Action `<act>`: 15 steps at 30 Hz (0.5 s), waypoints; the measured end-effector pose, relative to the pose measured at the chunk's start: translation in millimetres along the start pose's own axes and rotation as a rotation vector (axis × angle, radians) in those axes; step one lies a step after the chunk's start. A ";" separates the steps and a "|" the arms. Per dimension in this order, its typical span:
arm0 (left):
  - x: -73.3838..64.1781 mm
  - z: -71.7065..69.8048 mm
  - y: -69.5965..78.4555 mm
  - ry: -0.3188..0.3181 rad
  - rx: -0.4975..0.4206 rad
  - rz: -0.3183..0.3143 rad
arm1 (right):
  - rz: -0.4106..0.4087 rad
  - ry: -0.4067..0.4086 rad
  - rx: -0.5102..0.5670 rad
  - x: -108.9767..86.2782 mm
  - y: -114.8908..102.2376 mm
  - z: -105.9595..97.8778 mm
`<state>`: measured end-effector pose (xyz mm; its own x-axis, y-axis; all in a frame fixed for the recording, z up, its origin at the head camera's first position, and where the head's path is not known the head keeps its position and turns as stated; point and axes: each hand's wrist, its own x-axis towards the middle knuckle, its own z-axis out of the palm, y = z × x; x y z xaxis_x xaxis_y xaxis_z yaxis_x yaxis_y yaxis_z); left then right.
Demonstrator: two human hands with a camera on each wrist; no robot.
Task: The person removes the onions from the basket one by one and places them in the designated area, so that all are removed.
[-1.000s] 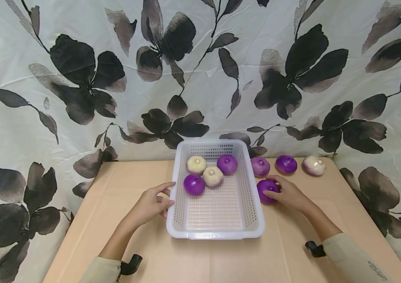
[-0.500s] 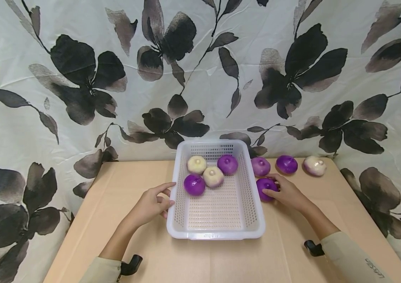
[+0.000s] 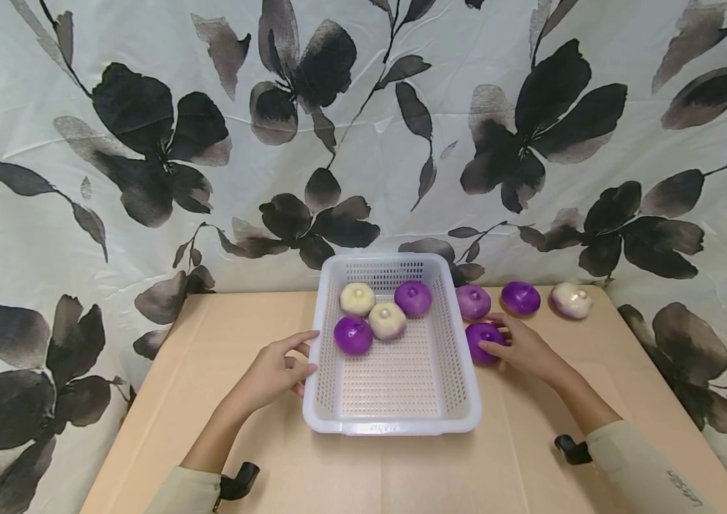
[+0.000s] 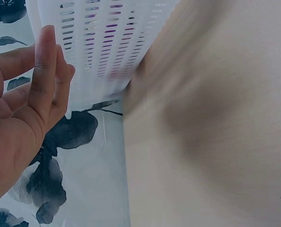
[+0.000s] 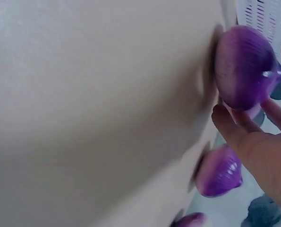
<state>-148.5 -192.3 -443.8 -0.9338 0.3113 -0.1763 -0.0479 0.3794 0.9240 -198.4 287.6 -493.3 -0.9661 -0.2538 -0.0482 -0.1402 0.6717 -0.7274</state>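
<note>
Grasping, with curled right hand (image 3: 526, 348), a purple onion (image 3: 476, 340) on the table (image 3: 260, 450), just outside the right edge of the basket (image 3: 395, 392). Touching the left edge with relaxed left hand (image 3: 273, 371) (apparently steadying). Judged at pick-up; calls next for lifting clear of that right edge.

A glossy purple onion (image 3: 478, 343) sits just right of an upright white perforated basket (image 3: 389, 400) holding four onions (image 3: 387, 321)

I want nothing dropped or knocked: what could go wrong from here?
The right hand holds a round, glossy purple onion; its smooth surface might slip. If lifted, the onion could catch the rim of the white perforated plastic basket close beside it, or the hand might bump the round, paler purple onion just behind.
</note>
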 end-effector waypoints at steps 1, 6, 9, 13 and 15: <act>0.1 0.1 -0.3 -0.002 0.000 0.002 | 0.001 0.001 -0.008 -0.4 -1.0 -2.2; -0.6 0.1 -0.4 -0.004 -0.003 0.005 | -0.026 0.022 -0.032 -0.4 -10.9 -17.6; -1.5 -0.3 1.1 0.001 -0.009 0.010 | -0.063 0.036 -0.039 1.6 -21.0 -28.0; -1.4 -0.3 1.9 0.001 -0.018 0.016 | -0.109 0.039 -0.036 7.3 -39.2 -40.2; -1.0 -0.3 1.4 0.002 -0.020 0.017 | -0.127 0.030 -0.038 11.2 -50.9 -45.3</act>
<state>-147.7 -192.4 -442.2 -0.9352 0.3160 -0.1598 -0.0392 0.3561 0.9336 -211.9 282.1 -425.8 -0.9461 -0.3176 0.0637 -0.2692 0.6619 -0.6996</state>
